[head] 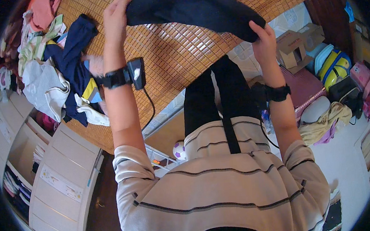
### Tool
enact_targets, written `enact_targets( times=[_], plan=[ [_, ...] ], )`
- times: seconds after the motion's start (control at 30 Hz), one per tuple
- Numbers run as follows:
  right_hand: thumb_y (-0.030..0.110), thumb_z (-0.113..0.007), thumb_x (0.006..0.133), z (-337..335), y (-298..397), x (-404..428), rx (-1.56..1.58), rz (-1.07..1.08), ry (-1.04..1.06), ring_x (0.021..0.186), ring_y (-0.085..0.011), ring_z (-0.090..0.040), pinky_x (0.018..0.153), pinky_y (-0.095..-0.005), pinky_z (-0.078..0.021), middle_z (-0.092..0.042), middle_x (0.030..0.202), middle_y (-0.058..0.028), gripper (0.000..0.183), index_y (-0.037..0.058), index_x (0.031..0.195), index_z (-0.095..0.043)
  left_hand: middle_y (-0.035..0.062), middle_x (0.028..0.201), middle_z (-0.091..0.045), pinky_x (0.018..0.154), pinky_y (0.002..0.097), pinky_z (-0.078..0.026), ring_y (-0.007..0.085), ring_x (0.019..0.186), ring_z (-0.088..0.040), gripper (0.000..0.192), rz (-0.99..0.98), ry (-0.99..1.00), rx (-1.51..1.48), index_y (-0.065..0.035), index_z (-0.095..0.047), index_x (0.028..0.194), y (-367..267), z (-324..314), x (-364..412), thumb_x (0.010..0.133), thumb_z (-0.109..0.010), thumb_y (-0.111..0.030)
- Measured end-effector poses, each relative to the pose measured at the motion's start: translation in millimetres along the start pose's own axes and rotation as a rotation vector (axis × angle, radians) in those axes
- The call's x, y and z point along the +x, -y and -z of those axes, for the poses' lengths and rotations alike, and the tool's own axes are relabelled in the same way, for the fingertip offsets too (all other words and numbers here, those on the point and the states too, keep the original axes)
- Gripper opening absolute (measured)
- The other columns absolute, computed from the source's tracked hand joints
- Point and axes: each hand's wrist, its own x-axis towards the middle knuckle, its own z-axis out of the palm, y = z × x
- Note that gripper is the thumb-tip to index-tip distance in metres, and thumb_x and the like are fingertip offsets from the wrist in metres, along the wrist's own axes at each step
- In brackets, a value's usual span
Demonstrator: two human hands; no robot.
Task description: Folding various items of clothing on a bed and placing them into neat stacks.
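A dark, nearly black piece of clothing (190,10) is stretched between my two hands, above a woven bamboo mat (167,49). My left hand (118,14) grips its left end near the top of the view. Its lower right corner is pinched by my right hand (263,37), beyond the mat's edge. The garment's upper part lies partly outside the picture, so its kind is unclear. Each forearm wears a black strap with a device and a cable. Left of my left forearm lies a heap of clothes, with a navy garment (71,49) and a light grey one (43,86).
White drawers (64,182), some pulled out with clothes inside, stand at lower left. At right are cardboard boxes (291,48), a maroon suitcase (305,84) and a yellow-and-blue bag (334,66). A white and purple ball (179,150) lies low, by the mat-covered surface.
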Motion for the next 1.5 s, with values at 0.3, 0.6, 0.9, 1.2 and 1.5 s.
enact_targets(
  times=[0.3,0.6,0.9,1.2,1.5],
  plan=[
    [0.011,-0.057,0.080,57.7,-86.6,-22.0,-0.819,0.076,0.157,0.082,-0.0147,-0.055,0.073,-0.0271,-0.0430,-0.060,0.088,-0.0072,0.021,-0.0029,0.096,-0.057,-0.0021,0.076,-0.055,0.065,0.0207,-0.038,0.0075,0.071,-0.048,0.013,0.200,-0.153,0.100,0.0014,-0.061,0.083,111.9,52.9,-116.8,0.074,-0.055,-0.006],
    [0.032,-0.064,0.074,95.7,-152.5,-7.1,-0.955,-0.176,-0.070,0.076,-0.0189,-0.056,0.070,-0.0289,-0.0431,-0.060,0.081,-0.0118,0.041,-0.0038,0.092,-0.056,0.0045,0.078,-0.060,0.067,0.0233,-0.041,0.0113,0.072,-0.053,0.032,0.515,-0.183,0.196,0.0030,-0.061,0.087,174.0,43.6,-117.3,0.075,-0.062,-0.026],
    [0.042,-0.064,0.071,22.5,-120.4,42.6,-1.203,0.013,-0.146,0.082,-0.0267,-0.056,0.072,-0.0323,-0.0444,-0.058,0.089,-0.0171,0.054,-0.0039,0.097,-0.055,0.0067,0.087,-0.062,0.071,0.0244,-0.043,0.0139,0.076,-0.056,0.034,0.436,-0.159,0.111,0.0029,-0.060,0.093,167.9,35.3,-68.3,0.072,-0.068,-0.023],
    [0.034,-0.067,0.068,36.1,-134.6,66.3,-1.375,0.379,-0.194,0.085,-0.0288,-0.055,0.074,-0.0355,-0.0441,-0.057,0.093,-0.0177,0.045,-0.0015,0.094,-0.057,0.0040,0.079,-0.061,0.065,0.0238,-0.044,0.0108,0.070,-0.055,0.027,0.353,-0.159,0.097,0.0002,-0.061,0.088,152.1,27.9,-53.8,0.070,-0.070,-0.018],
    [0.014,-0.070,0.068,34.3,-115.2,43.0,-0.684,0.296,-0.138,0.069,-0.0116,-0.052,0.064,-0.0225,-0.0418,-0.057,0.075,-0.0039,0.027,-0.0001,0.087,-0.057,0.0012,0.078,-0.061,0.065,0.0192,-0.041,0.0073,0.070,-0.054,0.019,0.130,-0.045,0.098,0.0004,-0.061,0.087,97.7,25.7,-50.9,0.073,-0.069,-0.010]
  ],
)
